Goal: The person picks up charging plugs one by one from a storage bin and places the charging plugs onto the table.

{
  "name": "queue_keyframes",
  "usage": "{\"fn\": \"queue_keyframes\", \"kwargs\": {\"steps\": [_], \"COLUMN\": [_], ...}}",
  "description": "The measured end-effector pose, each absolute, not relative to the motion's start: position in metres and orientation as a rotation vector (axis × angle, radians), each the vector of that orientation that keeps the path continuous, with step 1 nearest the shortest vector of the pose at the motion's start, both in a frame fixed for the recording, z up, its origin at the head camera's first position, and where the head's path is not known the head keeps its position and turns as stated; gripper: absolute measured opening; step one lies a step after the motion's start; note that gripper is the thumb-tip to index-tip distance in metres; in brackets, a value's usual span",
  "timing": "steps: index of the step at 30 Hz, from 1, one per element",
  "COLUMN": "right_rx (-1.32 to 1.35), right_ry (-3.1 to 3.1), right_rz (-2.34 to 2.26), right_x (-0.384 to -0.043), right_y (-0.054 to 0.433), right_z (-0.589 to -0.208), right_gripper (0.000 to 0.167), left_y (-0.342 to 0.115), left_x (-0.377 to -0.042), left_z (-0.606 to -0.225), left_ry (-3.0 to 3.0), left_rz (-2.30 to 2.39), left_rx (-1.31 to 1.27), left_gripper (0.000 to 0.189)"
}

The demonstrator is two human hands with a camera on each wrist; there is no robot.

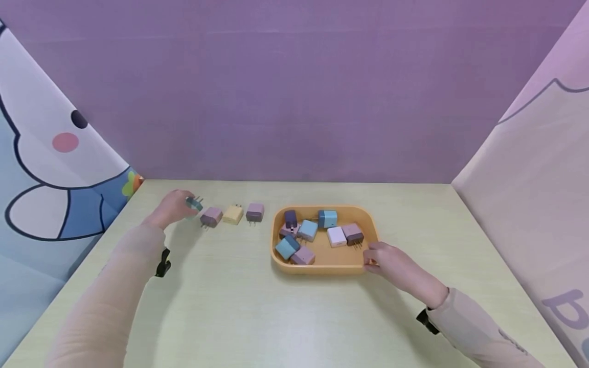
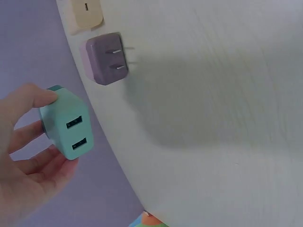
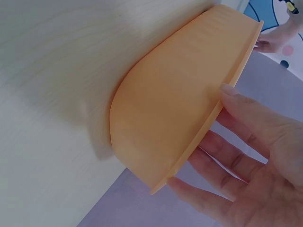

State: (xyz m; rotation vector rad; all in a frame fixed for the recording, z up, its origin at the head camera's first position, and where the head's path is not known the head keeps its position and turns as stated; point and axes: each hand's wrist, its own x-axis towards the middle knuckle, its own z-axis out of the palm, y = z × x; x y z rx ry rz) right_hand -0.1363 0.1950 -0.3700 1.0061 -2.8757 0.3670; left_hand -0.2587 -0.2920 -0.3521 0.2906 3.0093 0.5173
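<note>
My left hand (image 1: 173,207) pinches a mint-green USB charger (image 2: 71,124) between thumb and fingers, above the table's left side. Two USB ports show on its face in the left wrist view, and its prongs point up and right in the head view. To its right, a row on the table holds a purple charger (image 1: 211,217), a yellow charger (image 1: 233,214) and another purple charger (image 1: 255,212). At the front right corner of an orange tray (image 1: 322,269), my right hand (image 1: 391,263) holds the rim, with the thumb outside and fingers over the edge.
Inside the tray lie several chargers, among them a white one (image 1: 337,236), a light blue one (image 1: 308,230) and a dark purple one (image 1: 290,219). A purple backdrop (image 1: 294,102) rises behind the pale table (image 1: 221,306), and printed cloth panels stand at both sides.
</note>
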Motion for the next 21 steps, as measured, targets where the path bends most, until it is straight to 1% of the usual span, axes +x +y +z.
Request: {"fn": "queue_keyframes", "kwargs": {"steps": [5, 11, 21], "right_rx": [1.004, 0.992, 0.977], "right_ry": [-2.883, -2.89, -2.915], "right_rz": [0.371, 0.372, 0.374], "right_x": [-0.136, -0.136, -0.136], "right_y": [0.195, 0.195, 0.194], "right_z": [-0.37, -0.369, -0.369], "right_gripper": [0.013, 0.013, 0.014], "left_y": [-0.296, -0.302, -0.31], "left_x": [-0.258, -0.257, -0.259], "left_z": [-0.357, -0.366, -0.383], "left_ry": [3.033, 3.014, 3.04], "left_rz": [0.496, 0.506, 0.485], "left_rx": [0.284, 0.217, 0.193], "left_gripper": [0.048, 0.049, 0.046]}}
